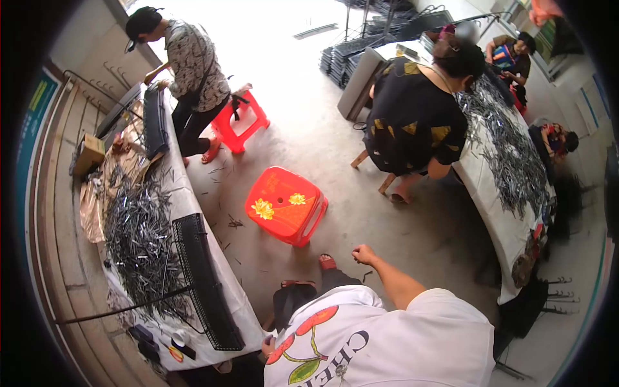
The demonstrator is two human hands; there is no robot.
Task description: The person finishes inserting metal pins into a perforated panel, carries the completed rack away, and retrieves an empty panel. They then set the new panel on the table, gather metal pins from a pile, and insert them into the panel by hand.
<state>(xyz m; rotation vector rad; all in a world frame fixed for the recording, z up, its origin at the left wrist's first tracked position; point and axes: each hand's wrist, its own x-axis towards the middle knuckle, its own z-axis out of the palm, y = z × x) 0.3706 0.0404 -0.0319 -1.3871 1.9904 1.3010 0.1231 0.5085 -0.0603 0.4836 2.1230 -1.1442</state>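
My right hand (364, 254) hangs over the grey floor at the end of my stretched-out arm, its fingers curled in; whether it holds anything is too small to tell. Beside the white shirt, at the lower middle, my left hand (268, 346) shows only in part, near the corner of the left table (230, 277). Its fingers are mostly hidden. A red stool (284, 203) with yellow flowers stands on the floor ahead of me. On the left table lie a black perforated metal panel (201, 284) and a heap of dark metal strips (138, 242).
Orange-handled scissors (175, 353) lie at the left table's near end. A person (193, 68) stands there by another red stool (242, 119). Another person (416, 116) sits at the right table (480, 216), which bears more strips. Two people are beyond it. Black racks are stacked behind.
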